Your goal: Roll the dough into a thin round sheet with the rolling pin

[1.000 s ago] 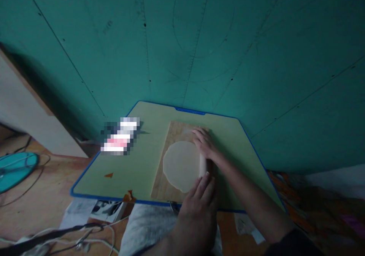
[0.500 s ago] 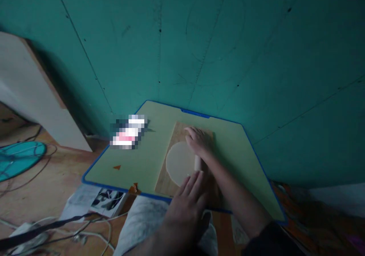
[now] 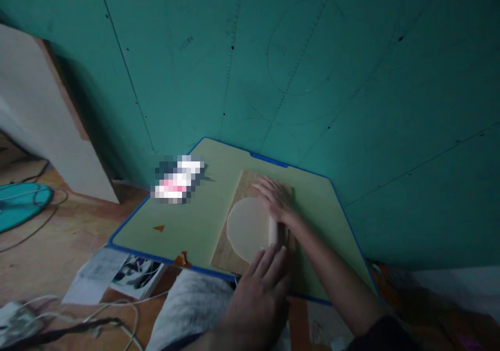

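Note:
A flat, round sheet of dough (image 3: 248, 228) lies on a wooden board (image 3: 224, 252). Along the sheet's right side sits a pale rolling pin (image 3: 274, 230), partly covered by my hands. My right hand (image 3: 276, 199) is over the pin's far end, palm down, with its fingers reaching left past it. At the near end my left hand (image 3: 261, 283) bears on the pin, fingers bent over it. The dough's near and right edges are partly hidden. Board and dough rest on a small pale-green table (image 3: 195, 210) with a blue rim.
A pixelated rectangular item (image 3: 179, 179) occupies the table's left corner. Orange scraps (image 3: 159, 228) lie on the near left part. The green wall (image 3: 297, 70) rises right behind the table. White cables (image 3: 135, 317) and papers (image 3: 88, 278) are on the floor at left.
Both hands and the rolling pin have shifted slightly right on the dough, baring a little more of its right side. The camera view has tilted a little.

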Motion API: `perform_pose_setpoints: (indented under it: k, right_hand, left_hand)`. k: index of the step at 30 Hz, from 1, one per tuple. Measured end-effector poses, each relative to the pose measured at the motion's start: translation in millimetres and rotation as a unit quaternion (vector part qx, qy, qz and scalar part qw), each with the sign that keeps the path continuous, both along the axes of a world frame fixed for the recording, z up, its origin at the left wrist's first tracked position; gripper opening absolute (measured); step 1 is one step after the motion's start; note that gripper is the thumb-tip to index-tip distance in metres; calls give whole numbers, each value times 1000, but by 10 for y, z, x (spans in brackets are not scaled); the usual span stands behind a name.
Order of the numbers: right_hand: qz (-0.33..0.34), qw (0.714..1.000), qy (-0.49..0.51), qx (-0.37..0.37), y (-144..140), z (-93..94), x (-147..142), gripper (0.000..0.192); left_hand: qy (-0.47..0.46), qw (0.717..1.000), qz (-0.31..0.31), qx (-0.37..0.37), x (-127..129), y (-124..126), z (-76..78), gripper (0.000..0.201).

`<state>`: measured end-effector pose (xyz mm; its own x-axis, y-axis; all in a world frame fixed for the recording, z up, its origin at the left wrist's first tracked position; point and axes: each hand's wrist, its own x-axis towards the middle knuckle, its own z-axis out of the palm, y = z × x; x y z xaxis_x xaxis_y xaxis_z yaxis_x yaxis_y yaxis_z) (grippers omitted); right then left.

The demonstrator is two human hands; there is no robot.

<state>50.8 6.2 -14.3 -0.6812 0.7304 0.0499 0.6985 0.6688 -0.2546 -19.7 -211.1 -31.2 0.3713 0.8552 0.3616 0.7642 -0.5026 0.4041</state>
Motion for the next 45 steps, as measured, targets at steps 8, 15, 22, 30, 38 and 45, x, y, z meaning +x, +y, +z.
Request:
perform_pose_setpoints:
  k: [8,15,22,30,38,45]
  right_hand:
    - [31,999,9,40,-111,73,-588,47]
    - [-37,991,110,-69,172,-214,365,53]
    - [-6,994,93,-57,61,-119,40,52]
    - [31,991,131,-19,-245,68,-996,41]
    - [-64,928,362,-68,-222,76,-664,48]
    - [-205,965,166,2,-315,75,365,26]
  left_hand:
    - [13,999,31,33,-397,-226,-132,58]
    - [23,995,-74,71,226,110,-164,20]
    - [-27,991,-3,133,123,-56,-266,19]
    - [-43,982,94,158,-435,-420,-229,27]
    - [71,970,216,-90,-547,136,297,47]
    - [172,929,194,-266,-468,417,545,63]
